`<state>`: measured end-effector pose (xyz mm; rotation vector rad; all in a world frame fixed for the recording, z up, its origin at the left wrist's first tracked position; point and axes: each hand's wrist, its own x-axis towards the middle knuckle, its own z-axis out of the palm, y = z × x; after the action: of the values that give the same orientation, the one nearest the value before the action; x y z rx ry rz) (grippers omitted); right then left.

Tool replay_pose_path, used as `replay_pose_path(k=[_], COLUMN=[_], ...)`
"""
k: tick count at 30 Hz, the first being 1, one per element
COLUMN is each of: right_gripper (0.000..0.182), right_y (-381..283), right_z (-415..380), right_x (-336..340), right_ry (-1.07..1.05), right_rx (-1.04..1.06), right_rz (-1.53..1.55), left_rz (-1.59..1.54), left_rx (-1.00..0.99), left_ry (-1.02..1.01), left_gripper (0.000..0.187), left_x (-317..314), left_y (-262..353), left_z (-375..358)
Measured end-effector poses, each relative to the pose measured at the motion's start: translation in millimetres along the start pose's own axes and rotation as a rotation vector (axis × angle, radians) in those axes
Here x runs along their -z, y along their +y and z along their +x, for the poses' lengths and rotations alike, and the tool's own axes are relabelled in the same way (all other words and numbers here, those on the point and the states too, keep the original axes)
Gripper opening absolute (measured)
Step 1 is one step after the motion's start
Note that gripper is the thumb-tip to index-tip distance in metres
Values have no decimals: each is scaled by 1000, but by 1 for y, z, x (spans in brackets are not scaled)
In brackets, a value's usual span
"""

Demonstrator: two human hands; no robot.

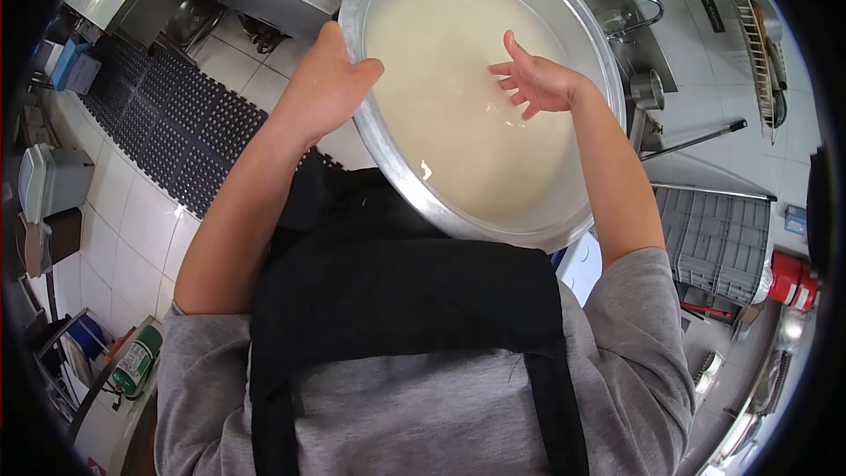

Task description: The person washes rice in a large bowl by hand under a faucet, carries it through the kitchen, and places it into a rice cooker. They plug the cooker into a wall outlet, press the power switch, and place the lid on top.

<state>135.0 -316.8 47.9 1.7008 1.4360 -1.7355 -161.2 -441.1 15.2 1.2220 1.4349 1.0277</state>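
A large round metal pot tilts in front of my body, holding cloudy, cream-white liquid. My left hand grips the pot's left rim, thumb over the edge and fingers hidden behind the outside wall. Over the liquid on the right side is my right hand, its fingers spread and fingertips right at the surface, with nothing in it. What lies under the liquid is hidden.
A sink faucet and a small metal cup stand right of the pot. A grey crate is farther right. Black rubber matting covers floor at left, near a grey bin. A green cylinder stands lower left.
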Motion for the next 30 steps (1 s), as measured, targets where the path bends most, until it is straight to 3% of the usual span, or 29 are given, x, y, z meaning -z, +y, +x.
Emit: replay_pose_path(k=[8,10,11,13,15,17,20,22,24,30], right_gripper=[123,106,106,76,56,54,60,64,73,101], right_y=[-11,-30,-41,-61,-65,-86,-87,-71,-42,65], right_z=[-7,-19,-22,-18,14,15,23,1,-22,-60], right_x=[-16,-28,-38,-66,-98,-117,-113,-89,-64,-12], right_ry=[52,134,136,45,195,112,98,-12,90,69], right_rx=[-6,13,12,349,460,383,271,349,234,39], right_rz=[-24,-249,-251,-558,-680,-753,-659,-443,-294,68], left_rz=[-41,-41,-38,-36,-32,-48,-32,-39,-41,-54], left_rx=[36,25,15,9,2,-50,-66,-117,-158,-51], left_ry=[-4,5,6,6,3,36,31,31,31,9], left_gripper=[42,41,41,41,41,43,43,44,45,47], left_x=[-1,-1,-2,-2,-3,-3,-3,-5,-2,-3], left_y=[6,7,8,6,5,4,9,-2,-7,-1], left_z=[-3,-3,-3,-1,0,-1,-3,4,4,4])
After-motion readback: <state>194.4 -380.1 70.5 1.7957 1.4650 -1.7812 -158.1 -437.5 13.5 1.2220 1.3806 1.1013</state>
